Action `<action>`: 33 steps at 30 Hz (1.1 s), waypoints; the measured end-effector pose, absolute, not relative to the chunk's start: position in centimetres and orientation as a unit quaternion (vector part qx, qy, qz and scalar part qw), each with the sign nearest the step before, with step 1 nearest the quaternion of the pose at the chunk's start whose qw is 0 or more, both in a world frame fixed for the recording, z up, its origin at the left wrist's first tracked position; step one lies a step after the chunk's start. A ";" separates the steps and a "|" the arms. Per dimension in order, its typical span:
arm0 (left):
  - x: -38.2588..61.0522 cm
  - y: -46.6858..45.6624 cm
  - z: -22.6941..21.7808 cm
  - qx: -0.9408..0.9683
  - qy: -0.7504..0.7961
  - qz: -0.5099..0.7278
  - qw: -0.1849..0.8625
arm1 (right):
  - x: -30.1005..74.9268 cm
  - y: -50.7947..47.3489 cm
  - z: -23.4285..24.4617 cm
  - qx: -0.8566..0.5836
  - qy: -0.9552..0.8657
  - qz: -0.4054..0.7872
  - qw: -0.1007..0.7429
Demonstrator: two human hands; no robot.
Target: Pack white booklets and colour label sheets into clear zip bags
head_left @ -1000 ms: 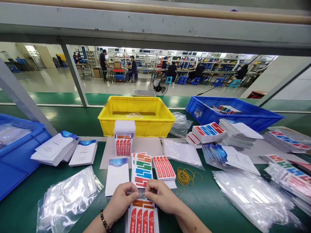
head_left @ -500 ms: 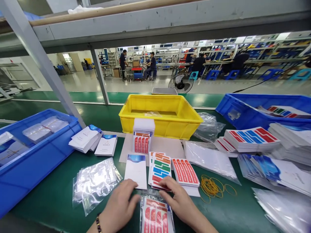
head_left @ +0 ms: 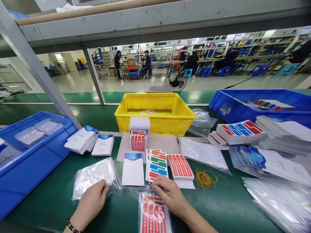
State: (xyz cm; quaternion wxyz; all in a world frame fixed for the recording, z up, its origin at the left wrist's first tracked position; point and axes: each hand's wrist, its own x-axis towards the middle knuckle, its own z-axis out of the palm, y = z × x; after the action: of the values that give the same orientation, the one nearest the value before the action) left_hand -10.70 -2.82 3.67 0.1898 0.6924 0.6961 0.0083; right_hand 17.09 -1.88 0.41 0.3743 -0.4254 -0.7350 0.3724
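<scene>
My left hand point(head_left: 93, 197), a beaded bracelet at its wrist, is over a pile of clear plastic bags point(head_left: 92, 176), thumb and fingers pinched at the pile's right edge. My right hand point(head_left: 170, 194) has its fingers closed at the top edge of a filled clear bag point(head_left: 154, 213). Red-and-white label sheets show through that bag. Just beyond it lie a white booklet with a blue top point(head_left: 132, 170), colourful label sheets point(head_left: 157, 165) and a stack of red label sheets point(head_left: 181, 166). The right fingertips partly cover the near edge of the colourful sheets.
Behind the sheets stands a yellow bin point(head_left: 155, 124); blue bins flank the bench at left point(head_left: 36, 158) and right point(head_left: 262, 110). Rubber bands point(head_left: 206, 178) lie on the right, near stacked label cards point(head_left: 240, 132) and more clear bags point(head_left: 277, 200). Booklets point(head_left: 103, 145) sit at left.
My left hand has moved left from the filled bag's top to the pile of clear bags. My right hand stays at the filled bag. The camera view has shifted slightly.
</scene>
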 end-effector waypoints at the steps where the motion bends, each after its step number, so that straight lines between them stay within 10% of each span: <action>1: -9.8 -3.3 3.9 0.709 0.678 0.025 0.195 | 16.7 -2.1 0.4 -0.408 -0.739 0.389 0.370; 6: -4.8 -5.3 3.8 0.772 0.580 0.056 0.253 | 14.9 -3.2 -0.3 -0.428 -0.711 0.458 0.318; 14: -0.6 -3.8 2.4 0.657 0.543 0.255 0.457 | 15.1 -4.0 -1.9 -0.408 -0.842 0.211 0.284; 26: 0.4 -3.4 1.4 0.633 0.549 0.286 0.465 | 15.2 -3.9 0.3 -0.458 -0.769 0.329 0.301; 33: 1.0 -4.1 1.6 0.696 0.534 0.230 0.422 | 15.7 -3.1 -0.7 -0.525 -0.771 0.155 0.324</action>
State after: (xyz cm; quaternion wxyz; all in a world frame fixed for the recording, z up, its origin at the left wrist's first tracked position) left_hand 0.97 -4.05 1.56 0.4216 0.6959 0.5339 0.2302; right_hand 15.68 -3.11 -0.65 0.3242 -0.5252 -0.7714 0.1549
